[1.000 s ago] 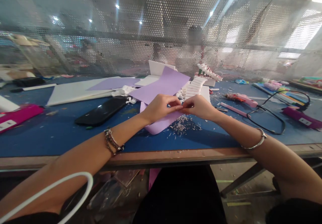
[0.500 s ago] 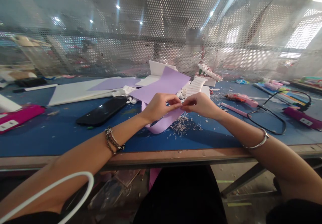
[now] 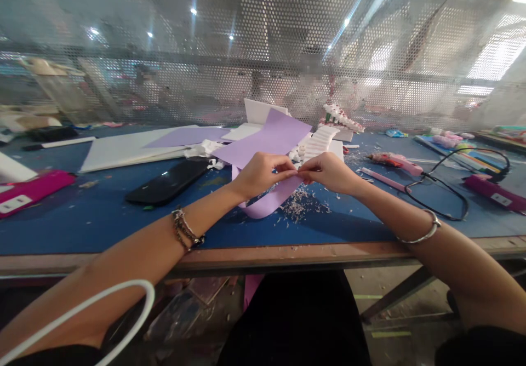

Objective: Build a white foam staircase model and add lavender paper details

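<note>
The blue table [image 3: 82, 218] lies under our fingers. The big purple sheet [image 3: 271, 133] rests just behind them, tipped up on a pile. The black phone [image 3: 168, 182] lies well off to their left, the glue gun [image 3: 392, 160] and its black cord [image 3: 444, 190] well off to their right. Our left hand [image 3: 258, 175] and right hand [image 3: 329, 171] meet tip to tip. The fingers of both are pressed together, pinching the purple strip [image 3: 267, 204], which hangs in a loop just below them. We think the bent strip could spring open if one pinch goes loose. A hard pull could tear it. The little white scraps [image 3: 302, 207] under our fingers could stick to it.
</note>
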### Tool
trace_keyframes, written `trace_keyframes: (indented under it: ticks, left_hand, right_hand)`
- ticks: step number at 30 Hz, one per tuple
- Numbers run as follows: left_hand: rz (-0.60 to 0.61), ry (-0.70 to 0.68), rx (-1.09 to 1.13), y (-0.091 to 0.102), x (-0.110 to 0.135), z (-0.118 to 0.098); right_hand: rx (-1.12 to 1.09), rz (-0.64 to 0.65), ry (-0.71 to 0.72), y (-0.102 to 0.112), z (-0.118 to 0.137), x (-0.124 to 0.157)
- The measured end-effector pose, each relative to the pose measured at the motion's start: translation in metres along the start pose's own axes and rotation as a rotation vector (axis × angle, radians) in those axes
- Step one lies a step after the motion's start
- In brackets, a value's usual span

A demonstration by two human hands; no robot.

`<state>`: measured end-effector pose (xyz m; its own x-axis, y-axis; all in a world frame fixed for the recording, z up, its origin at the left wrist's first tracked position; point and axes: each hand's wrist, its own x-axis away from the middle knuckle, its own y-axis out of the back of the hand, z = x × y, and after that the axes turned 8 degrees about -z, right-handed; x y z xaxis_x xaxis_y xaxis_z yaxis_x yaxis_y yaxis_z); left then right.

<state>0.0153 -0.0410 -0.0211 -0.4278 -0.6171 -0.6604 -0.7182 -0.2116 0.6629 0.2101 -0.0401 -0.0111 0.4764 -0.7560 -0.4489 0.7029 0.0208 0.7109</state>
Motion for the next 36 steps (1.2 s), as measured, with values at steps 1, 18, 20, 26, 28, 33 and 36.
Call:
trace_keyframes:
  ticks: [1,18,20,26,28,33,36]
  left_hand:
    - [-0.001,0.011,0.003,0.000,0.000,0.000]
    - [0.021,-0.009,0.059,0.002,0.000,-0.002]
    - [0.037,-0.001,0.064,0.002,0.000,-0.001]
    - [0.054,-0.011,0.062,0.000,0.000,0.003]
    - [0.049,-0.029,0.057,0.000,0.000,0.003]
    - [0.033,-0.019,0.058,0.000,0.000,0.002]
    - [0.053,0.013,0.071,0.000,0.000,0.001]
  right_hand:
    - [0.007,0.002,0.003,0.000,0.000,0.000]
    - [-0.308,0.143,-0.177,0.002,-0.008,-0.004]
    - [-0.287,0.126,-0.162,0.001,-0.008,-0.003]
    - [-0.210,0.055,-0.086,-0.002,-0.010,-0.003]
    - [-0.208,0.051,-0.078,-0.002,-0.011,-0.004]
    - [-0.215,0.043,-0.069,-0.002,-0.012,-0.004]
    - [-0.212,0.030,-0.064,-0.003,-0.011,-0.004]
